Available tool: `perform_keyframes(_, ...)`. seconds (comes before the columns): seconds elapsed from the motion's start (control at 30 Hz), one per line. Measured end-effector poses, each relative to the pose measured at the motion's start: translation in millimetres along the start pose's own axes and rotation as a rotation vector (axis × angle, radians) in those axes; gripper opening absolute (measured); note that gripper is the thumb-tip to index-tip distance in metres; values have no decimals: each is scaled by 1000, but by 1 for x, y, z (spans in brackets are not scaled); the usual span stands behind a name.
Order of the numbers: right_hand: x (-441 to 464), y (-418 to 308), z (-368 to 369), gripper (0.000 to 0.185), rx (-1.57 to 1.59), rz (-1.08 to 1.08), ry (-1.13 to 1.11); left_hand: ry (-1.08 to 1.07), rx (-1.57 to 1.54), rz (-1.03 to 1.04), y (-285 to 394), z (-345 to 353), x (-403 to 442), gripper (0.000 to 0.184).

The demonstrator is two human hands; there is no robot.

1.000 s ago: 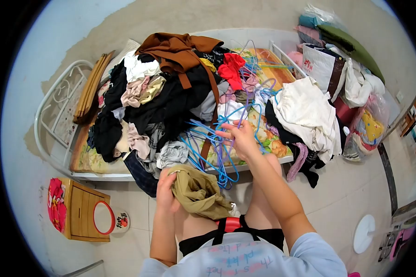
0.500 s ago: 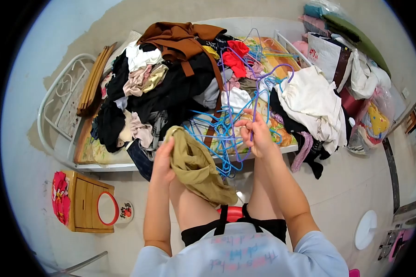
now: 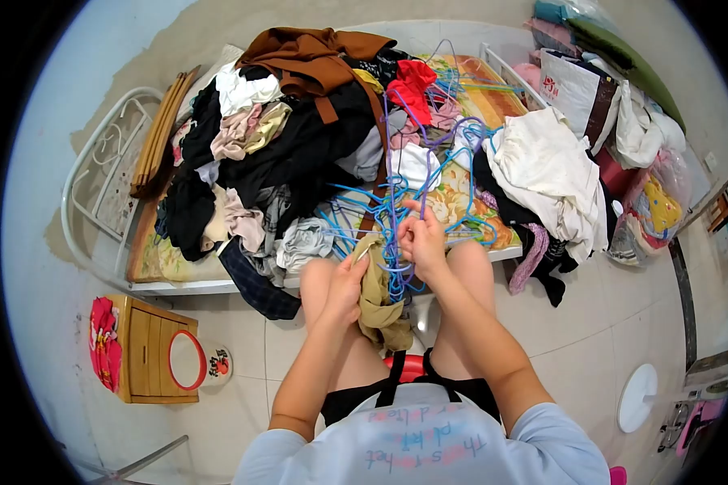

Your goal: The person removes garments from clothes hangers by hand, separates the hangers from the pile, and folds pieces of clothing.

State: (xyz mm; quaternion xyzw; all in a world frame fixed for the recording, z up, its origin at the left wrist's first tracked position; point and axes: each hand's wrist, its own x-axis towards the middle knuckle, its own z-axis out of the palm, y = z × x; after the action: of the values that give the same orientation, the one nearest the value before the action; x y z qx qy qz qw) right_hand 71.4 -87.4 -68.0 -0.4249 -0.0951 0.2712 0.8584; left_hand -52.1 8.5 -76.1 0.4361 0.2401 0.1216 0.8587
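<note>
My left hand (image 3: 344, 291) pinches the upper edge of an olive-green garment (image 3: 375, 301), which hangs bunched between my knees. My right hand (image 3: 420, 240) is closed on a purple hanger (image 3: 425, 174), whose hook points away from me over the bed. The hanger's near end is beside the garment; whether they touch I cannot tell. A tangle of blue hangers (image 3: 356, 208) lies at the bed's front edge, just beyond my hands and partly hidden by them.
A large clothes heap (image 3: 291, 162) covers the bed's left half. White clothing (image 3: 542, 174) lies on the right. On the floor at left are a wooden cabinet (image 3: 150, 352) and a red-rimmed bin (image 3: 188, 360). Stuffed bags (image 3: 570, 93) stand at the back right.
The purple hanger has been lifted from the tangle and turned in my right hand. My left hand has moved right with the olive garment, bringing it beside the hanger.
</note>
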Motion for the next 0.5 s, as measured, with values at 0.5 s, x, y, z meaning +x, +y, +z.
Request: perform_keyframes(0.5, -52, 9, 48, 14, 213, -8, -222, 116, 5, 340, -28, -3, -5, 26)
